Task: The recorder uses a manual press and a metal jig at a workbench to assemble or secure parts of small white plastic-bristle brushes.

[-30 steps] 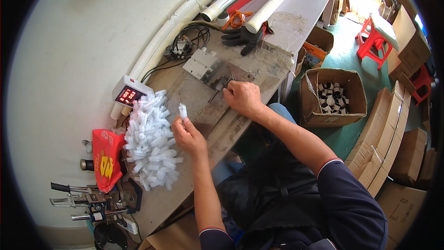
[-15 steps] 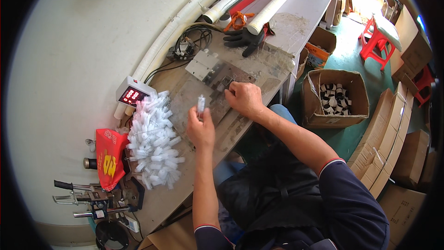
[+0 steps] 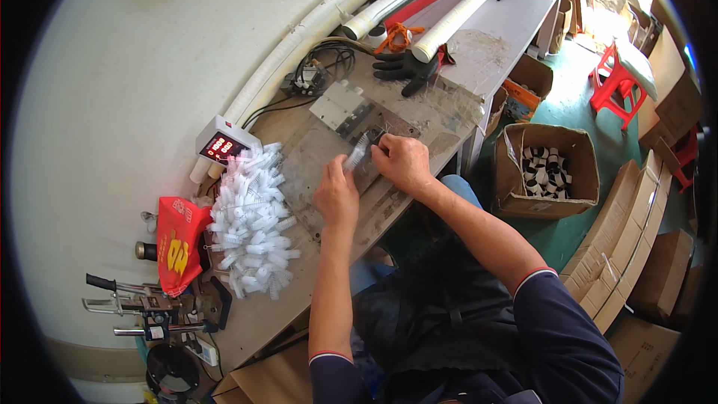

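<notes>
My left hand [image 3: 336, 194] pinches the lower end of a small white bristle brush [image 3: 357, 152], which slants up toward the metal fixture on the bench. The brush's upper end lies close by a small dark part beside my right fingertips; whether they touch, I cannot tell. My right hand [image 3: 405, 166] is closed at the front of the fixture, its fingers curled; what they grip is hidden. A grey metal block [image 3: 341, 108] forms the back of this fixture. Left of my left hand lies a big heap of similar white brushes [image 3: 250, 228].
A counter box with red digits [image 3: 222, 142] stands behind the heap, near a red bag [image 3: 179, 243]. Further back lie a black glove [image 3: 407, 69], cables and long white tubes [image 3: 471, 7]. On the floor at right, a carton [image 3: 550, 209] holds black-and-white pieces.
My left hand has moved up and right, bringing the brush from upright over the bench to the fixture by my right hand. The right hand stays at the fixture. The whole view has shifted slightly.
</notes>
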The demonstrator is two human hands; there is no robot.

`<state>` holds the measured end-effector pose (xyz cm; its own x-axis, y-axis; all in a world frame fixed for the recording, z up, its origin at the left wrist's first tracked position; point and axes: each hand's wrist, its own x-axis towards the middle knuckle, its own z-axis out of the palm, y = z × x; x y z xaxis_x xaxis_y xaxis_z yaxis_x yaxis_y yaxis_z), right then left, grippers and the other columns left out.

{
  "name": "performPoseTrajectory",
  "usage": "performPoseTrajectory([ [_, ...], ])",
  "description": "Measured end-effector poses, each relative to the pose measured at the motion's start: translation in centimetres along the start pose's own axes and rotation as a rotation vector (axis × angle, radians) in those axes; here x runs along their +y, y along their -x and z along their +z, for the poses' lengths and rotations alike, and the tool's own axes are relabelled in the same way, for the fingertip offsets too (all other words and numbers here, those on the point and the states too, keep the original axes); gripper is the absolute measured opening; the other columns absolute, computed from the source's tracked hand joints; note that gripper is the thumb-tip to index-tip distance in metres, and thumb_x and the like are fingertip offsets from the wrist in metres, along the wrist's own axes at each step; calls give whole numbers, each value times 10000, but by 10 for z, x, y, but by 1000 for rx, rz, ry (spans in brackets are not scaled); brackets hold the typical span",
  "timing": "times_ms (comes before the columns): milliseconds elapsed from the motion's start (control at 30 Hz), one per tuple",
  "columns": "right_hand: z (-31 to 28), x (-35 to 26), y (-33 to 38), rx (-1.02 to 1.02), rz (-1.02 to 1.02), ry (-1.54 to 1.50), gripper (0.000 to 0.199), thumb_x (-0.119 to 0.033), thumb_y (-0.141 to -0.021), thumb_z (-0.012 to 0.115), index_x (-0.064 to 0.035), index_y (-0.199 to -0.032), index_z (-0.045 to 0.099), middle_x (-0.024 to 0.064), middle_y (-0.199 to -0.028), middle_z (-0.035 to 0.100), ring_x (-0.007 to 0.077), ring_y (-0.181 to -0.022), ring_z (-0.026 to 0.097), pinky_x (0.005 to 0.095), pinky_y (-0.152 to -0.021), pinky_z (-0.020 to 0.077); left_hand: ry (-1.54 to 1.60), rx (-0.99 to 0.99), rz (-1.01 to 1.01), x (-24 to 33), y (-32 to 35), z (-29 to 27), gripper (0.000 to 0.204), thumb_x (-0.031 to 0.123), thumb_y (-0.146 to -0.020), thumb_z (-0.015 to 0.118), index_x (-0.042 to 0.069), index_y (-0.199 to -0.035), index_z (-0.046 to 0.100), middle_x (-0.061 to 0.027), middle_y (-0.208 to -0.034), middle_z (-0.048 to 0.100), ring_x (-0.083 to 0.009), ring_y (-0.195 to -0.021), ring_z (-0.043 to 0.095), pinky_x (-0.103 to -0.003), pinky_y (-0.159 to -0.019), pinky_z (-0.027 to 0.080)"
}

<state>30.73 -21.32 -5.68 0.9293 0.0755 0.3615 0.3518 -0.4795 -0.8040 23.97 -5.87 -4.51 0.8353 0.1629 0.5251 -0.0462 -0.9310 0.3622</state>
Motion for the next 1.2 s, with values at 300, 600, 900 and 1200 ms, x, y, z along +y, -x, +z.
performPoseTrajectory([
  [300,-1,-2,1,26,-29,9,244,-289,-871,721,-62,-785,697,170,-718,677,384,-725,685,468,-666,532,904,-179,-594,-13,32,-38,163,174,-1051,575,51,-1156,590,-49,-858,651,-142,-684,612,-279,-560,452],
  [600,1,-3,1,-20,-40,37,263,-306,-885,698,-64,-783,693,174,-728,689,398,-755,692,498,-693,533,1272,-159,-731,2,55,-61,152,191,-1080,547,66,-1157,584,-56,-914,695,-100,-685,632,-222,-533,458],
  [900,3,-11,13,14,-356,82,198,-215,-878,725,-63,-778,648,150,-737,655,375,-718,674,461,-635,526,1059,233,-602,-38,111,-83,212,180,-1112,473,12,-1233,516,-107,-1008,659,-163,-835,681,-285,-672,561],
  [1200,75,-110,85,-339,-734,-149,171,-213,-843,770,-97,-913,666,89,-858,671,317,-825,682,425,-673,558,785,906,-605,-60,154,-100,187,157,-1110,423,18,-1221,481,-69,-941,614,-125,-707,571,-273,-628,490],
])
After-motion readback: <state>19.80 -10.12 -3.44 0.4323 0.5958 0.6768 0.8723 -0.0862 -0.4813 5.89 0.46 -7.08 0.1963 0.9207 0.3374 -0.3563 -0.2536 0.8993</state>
